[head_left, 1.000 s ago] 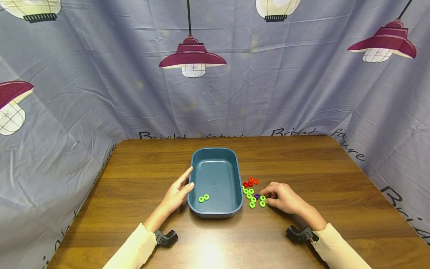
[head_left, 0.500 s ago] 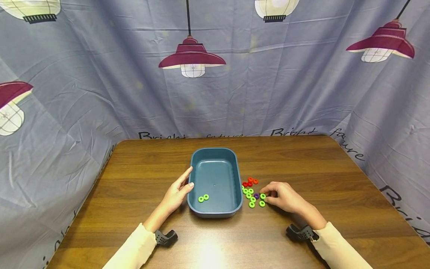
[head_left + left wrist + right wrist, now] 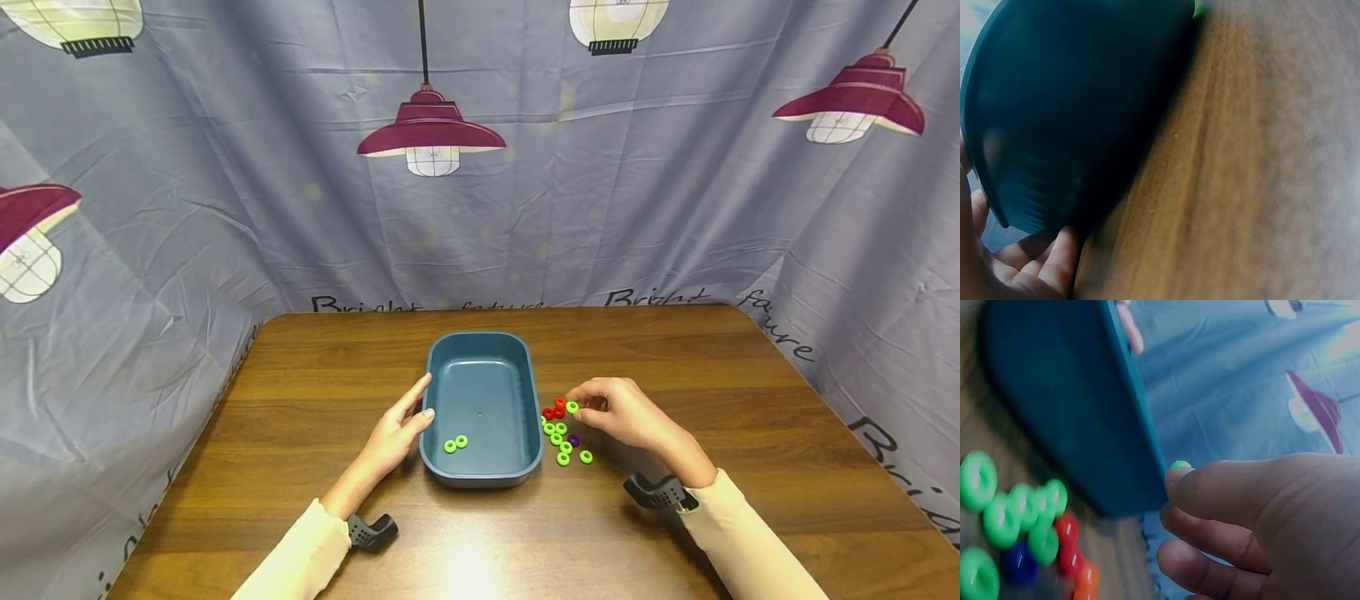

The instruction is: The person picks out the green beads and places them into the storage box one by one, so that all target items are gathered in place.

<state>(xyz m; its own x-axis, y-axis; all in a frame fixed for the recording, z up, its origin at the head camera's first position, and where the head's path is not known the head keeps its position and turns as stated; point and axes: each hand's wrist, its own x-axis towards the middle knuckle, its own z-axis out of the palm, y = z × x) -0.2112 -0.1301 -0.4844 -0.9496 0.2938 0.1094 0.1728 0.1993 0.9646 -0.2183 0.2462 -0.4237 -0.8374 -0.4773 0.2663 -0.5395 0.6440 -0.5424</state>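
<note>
My right hand (image 3: 626,417) pinches a small green plastic ring (image 3: 572,407) between thumb and fingertips, above the scattered rings right of the bin. In the right wrist view only a sliver of that ring (image 3: 1180,464) shows past the thumb. A dark teal rectangular bin (image 3: 480,475) stands mid-table with two green rings (image 3: 455,443) inside, near its front left corner. My left hand (image 3: 393,429) holds the bin's left side, thumb at the rim and fingers along the outer wall. The left wrist view shows its fingers (image 3: 1060,262) against the bin's outside.
Several loose green rings (image 3: 557,438) lie beside the bin's right wall. A purple ring (image 3: 573,440) is among them, with red rings (image 3: 548,413) and orange rings (image 3: 560,402) behind. The wooden table (image 3: 330,358) ends at a printed curtain (image 3: 600,208).
My right hand has taken a green ring from beside the purple one, lifted it and carried it away from me and slightly left. My left hand and the bin have stayed put.
</note>
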